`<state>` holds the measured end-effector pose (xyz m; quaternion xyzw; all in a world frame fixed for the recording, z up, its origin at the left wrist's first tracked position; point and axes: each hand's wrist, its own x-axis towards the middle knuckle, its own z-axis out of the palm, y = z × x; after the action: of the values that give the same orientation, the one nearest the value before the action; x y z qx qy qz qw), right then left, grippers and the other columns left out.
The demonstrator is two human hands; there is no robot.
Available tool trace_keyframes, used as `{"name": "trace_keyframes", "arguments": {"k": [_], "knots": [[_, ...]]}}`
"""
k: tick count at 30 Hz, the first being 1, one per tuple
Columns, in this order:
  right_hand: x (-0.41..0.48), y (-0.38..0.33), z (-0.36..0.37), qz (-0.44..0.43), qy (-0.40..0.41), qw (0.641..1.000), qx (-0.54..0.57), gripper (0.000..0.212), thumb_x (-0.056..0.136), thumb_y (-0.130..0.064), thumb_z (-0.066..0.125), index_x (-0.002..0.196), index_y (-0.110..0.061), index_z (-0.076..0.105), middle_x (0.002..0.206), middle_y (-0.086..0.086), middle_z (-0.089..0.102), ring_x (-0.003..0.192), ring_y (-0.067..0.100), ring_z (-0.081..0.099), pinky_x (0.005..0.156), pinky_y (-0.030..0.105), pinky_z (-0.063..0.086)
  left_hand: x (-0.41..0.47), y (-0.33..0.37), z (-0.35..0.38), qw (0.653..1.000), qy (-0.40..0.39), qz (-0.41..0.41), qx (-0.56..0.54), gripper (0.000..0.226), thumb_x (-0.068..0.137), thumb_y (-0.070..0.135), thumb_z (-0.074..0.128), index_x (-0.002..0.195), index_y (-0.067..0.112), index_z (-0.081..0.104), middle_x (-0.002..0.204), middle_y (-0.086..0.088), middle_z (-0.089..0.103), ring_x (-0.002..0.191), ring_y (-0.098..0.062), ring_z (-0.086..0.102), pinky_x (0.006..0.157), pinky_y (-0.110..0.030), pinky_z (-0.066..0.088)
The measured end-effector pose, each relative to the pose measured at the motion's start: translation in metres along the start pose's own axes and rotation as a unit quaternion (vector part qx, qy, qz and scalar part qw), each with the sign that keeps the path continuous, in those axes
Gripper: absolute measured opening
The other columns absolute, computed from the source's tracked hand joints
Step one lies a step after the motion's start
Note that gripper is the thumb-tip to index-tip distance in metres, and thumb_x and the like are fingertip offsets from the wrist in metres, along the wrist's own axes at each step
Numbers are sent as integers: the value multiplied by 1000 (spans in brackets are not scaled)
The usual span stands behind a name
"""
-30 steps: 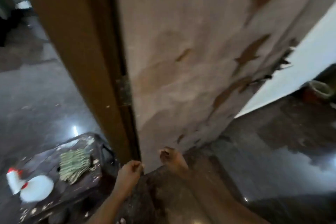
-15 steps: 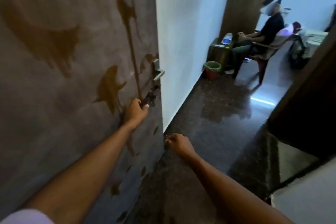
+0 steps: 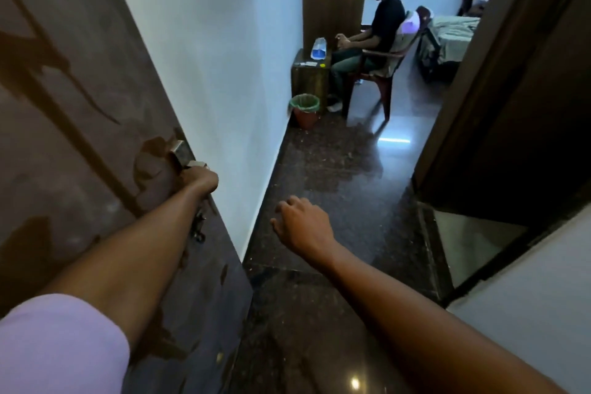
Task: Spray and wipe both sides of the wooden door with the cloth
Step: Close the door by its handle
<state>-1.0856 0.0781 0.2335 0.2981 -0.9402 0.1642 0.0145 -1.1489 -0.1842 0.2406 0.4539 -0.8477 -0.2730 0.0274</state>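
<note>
The wooden door [image 3: 80, 112] fills the left side, brown with darker wet streaks and patches. Its metal handle [image 3: 184, 153] sticks out near the door's free edge, and a latch with keys [image 3: 199, 227] hangs just below. My left hand [image 3: 200, 179] is closed around the lower end of the handle. My right hand [image 3: 302, 224] hovers over the dark floor to the right of the door, fingers loosely curled, holding nothing. No cloth and no spray bottle are in view.
A white wall [image 3: 217, 57] runs behind the door edge. Down the corridor a person sits on a red plastic chair [image 3: 380, 73], beside a small wooden cabinet [image 3: 310, 77] and a green-lined bin [image 3: 305, 109]. A dark door frame [image 3: 499, 89] stands right.
My view swung from the hinge side low down to the handle side. My left hand went from the door's bottom edge up to the latch, then onto the handle. The right hand stayed empty.
</note>
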Motion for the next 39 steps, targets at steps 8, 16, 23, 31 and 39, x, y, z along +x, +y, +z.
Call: {"name": "trace_keyframes", "arguments": {"k": [8,16,23,31,39], "knots": [[-40,63,4,37,10,998,-49,34,96,-44,51,113,-19,64,112,4,62,101,23,60,84,39,50,-1,-2,13,998,-8,56,14,42,93,13,42,135,11,48,141,-18,43,130,-36,39,107,-40,34],[-100,108,-10,95,154,978,-105,63,92,-57,50,138,-15,52,141,7,54,133,25,47,114,48,34,-105,36,55,996,29,78,13,42,92,39,50,115,6,61,123,-23,58,114,-41,53,100,-45,40],[-203,106,-21,164,138,974,-70,54,93,-57,48,131,-20,55,129,3,60,121,22,54,109,43,38,-265,45,93,970,5,225,91,51,95,45,33,113,8,63,121,-15,61,111,-35,57,91,-39,43],[-352,99,-40,251,151,954,-57,44,93,-55,49,117,-20,63,112,2,64,105,23,60,95,39,44,-418,26,121,929,-25,358,89,48,96,42,32,97,5,65,107,-18,67,99,-35,63,81,-38,48],[-460,70,-33,333,162,927,-65,41,83,-57,53,97,-22,70,89,1,68,80,23,65,74,35,51,-532,-10,138,925,-83,372,8,45,98,42,31,115,12,60,114,-19,62,106,-39,57,87,-41,45]]}}
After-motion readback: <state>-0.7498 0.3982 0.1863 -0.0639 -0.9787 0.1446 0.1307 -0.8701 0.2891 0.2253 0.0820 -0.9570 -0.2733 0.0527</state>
